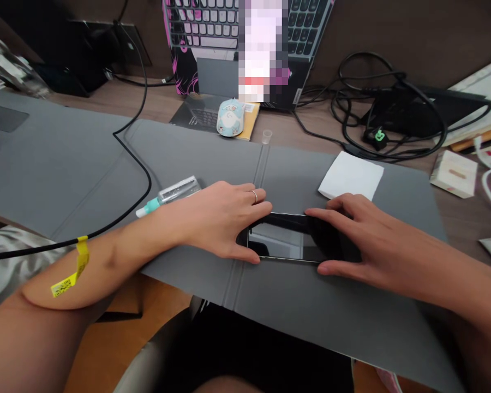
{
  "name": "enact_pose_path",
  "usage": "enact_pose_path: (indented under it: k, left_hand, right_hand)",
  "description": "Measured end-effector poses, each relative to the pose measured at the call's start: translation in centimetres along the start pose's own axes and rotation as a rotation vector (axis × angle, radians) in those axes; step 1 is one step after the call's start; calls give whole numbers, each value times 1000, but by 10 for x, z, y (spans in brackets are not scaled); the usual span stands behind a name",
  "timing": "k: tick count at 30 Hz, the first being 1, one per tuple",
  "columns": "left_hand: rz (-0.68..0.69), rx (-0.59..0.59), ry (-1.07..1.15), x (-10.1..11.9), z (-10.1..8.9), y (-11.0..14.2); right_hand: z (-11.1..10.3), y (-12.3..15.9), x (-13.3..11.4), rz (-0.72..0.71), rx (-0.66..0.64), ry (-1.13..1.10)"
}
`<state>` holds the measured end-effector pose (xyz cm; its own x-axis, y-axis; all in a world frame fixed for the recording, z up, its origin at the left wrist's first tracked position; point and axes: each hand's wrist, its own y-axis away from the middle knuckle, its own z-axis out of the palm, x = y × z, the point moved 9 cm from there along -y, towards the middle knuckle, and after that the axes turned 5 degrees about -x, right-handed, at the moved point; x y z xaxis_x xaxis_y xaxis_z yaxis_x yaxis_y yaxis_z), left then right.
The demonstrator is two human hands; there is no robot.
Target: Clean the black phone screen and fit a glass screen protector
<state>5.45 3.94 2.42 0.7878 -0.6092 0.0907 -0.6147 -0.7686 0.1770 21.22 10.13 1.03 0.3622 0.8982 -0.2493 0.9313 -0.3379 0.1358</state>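
A black phone [286,237] lies flat, screen up, on a grey mat [188,158]. My left hand [225,218] grips the phone's left end, thumb on the near edge and fingers on the far edge; a ring shows on one finger. My right hand [352,240] grips the right end the same way, its fingers over the screen. A small clear spray bottle with a teal tip [169,195] lies just behind my left wrist. A white cloth or paper square [352,176] rests behind my right hand.
A black cable [141,164] with a yellow tag [76,267] crosses the mat at left. Behind stand a laptop [229,27], a patterned mouse [230,117], a small clear cap [267,136], tangled black cables [393,109] and a small box [454,173].
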Motion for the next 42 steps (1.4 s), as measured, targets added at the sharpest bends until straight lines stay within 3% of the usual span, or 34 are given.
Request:
enact_pose_path:
  k: [16,42]
  left_hand:
    - [0,-14,12,0,1,0]
    - [-2,-31,40,-1,3,0]
  right_hand:
    - [0,0,8,46,-36,-113]
    - [-1,-3,4,28,-13,-115]
